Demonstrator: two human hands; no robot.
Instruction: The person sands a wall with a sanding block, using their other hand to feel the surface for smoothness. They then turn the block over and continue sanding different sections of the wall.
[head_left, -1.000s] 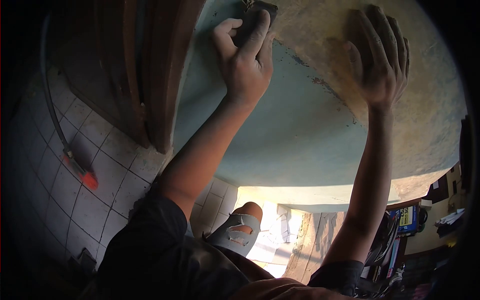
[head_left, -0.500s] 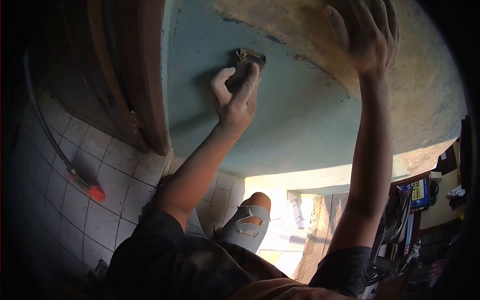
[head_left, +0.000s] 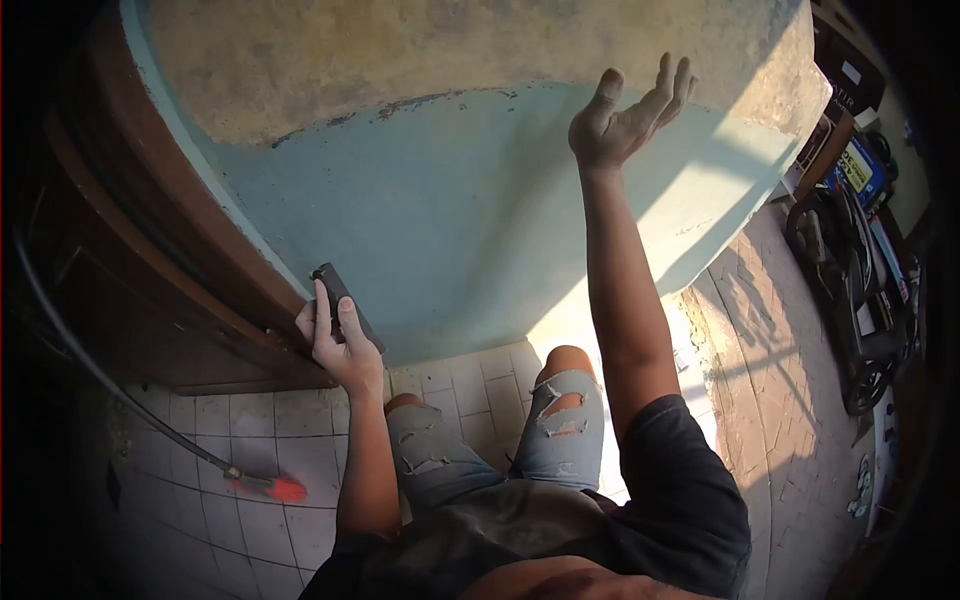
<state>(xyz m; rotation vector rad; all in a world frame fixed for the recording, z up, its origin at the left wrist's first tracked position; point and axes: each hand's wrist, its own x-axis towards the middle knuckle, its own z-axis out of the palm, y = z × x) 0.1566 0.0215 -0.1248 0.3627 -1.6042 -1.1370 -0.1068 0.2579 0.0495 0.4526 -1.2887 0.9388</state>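
My left hand (head_left: 345, 348) is closed around a dark, narrow rectangular block (head_left: 338, 285) that looks like a sanding block. It is low beside the wooden door frame (head_left: 215, 255), close to the bottom left of the wall. The wall (head_left: 420, 220) is light blue below, with bare yellowish-brown plaster (head_left: 400, 60) above a ragged, chipped paint edge (head_left: 385, 110). Up to the right, my right hand (head_left: 630, 125) has its fingers spread and holds nothing; in this view it overlaps the boundary between plaster and blue paint. Pale dust coats both hands.
An orange-tipped tool (head_left: 287, 489) with a long handle stretches over the floor tiles (head_left: 310, 450) at lower left. On the right stand a black wheeled item (head_left: 865, 345) and a blue-and-yellow box (head_left: 862, 168). Sunlight falls across the wall's right part.
My left hand has come down from mid-wall to the door frame's foot with the block. My right hand has dropped lower, palm turned up. The view has shifted, showing both knees.
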